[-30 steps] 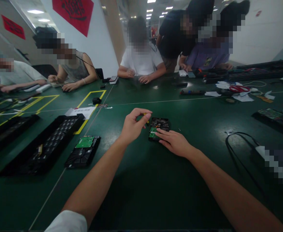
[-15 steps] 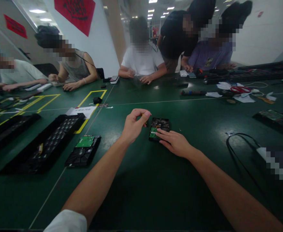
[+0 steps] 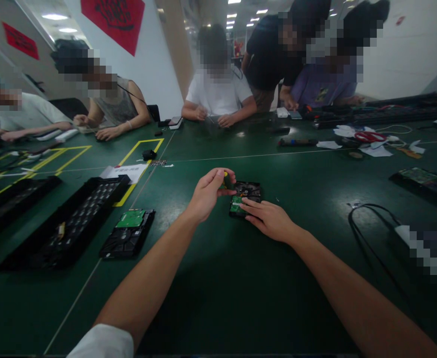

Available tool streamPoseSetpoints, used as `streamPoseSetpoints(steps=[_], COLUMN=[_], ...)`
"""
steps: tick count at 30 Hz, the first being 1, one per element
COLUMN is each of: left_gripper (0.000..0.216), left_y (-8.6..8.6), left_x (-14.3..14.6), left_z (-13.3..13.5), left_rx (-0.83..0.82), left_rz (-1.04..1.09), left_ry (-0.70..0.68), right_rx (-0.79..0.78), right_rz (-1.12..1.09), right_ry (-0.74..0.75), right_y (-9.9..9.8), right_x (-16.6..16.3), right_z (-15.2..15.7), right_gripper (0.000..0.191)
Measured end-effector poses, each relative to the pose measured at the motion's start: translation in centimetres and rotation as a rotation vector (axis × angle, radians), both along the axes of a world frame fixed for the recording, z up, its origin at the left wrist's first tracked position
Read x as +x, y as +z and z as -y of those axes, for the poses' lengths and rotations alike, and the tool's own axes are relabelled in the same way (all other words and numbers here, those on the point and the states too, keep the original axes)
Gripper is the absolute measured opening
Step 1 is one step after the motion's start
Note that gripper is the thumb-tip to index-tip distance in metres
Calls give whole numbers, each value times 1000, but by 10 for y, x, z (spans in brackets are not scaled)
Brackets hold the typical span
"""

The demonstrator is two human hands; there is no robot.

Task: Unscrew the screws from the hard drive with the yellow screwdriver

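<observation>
In the head view, my left hand is closed around a small screwdriver with a yellow and dark handle. It is upright above the left edge of a hard drive, and its tip cannot be made out. The drive lies flat on the green table, showing its black casing and a green circuit board. My right hand holds the drive at its near right corner, fingers across the board and thumb low by the near edge. Part of the drive is hidden under these fingers.
Left of my arm lies another hard drive. Beyond it are a long black tray and a white paper sheet. A black cable and a further circuit-board device lie right. Several people sit or stand across the table.
The fingers of my left hand have shifted around the screwdriver handle, so its yellow top shows more now. My right hand and the hard drive stay in place.
</observation>
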State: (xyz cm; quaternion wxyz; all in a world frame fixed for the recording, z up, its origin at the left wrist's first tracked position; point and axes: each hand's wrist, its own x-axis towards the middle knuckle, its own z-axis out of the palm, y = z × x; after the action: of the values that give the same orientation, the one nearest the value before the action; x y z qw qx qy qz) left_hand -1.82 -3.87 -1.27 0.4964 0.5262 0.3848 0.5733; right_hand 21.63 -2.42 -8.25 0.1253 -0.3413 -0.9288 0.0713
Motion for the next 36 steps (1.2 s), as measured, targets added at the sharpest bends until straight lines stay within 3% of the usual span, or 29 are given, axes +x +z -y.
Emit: streamPoseSetpoints(steps=[10,22,29,36], left_gripper=[33,24,27,24], left_y=[4,5,7,-1], left_x=[-2,0,-4,0], left_z=[2,3,2,0], left_rx=[34,-8,6,-19], left_rz=[-194,-51,-149,49], left_ry=[36,-97,-34,-64], right_rx=[-7,-12,-14,0], right_rz=[-6,-17,-12,-11], right_ry=[3,9,2,7], right_y=[2,2,0,-1], right_x=[0,0,0,0], right_z=[1,0,0,0], right_gripper=[46,47,45,45])
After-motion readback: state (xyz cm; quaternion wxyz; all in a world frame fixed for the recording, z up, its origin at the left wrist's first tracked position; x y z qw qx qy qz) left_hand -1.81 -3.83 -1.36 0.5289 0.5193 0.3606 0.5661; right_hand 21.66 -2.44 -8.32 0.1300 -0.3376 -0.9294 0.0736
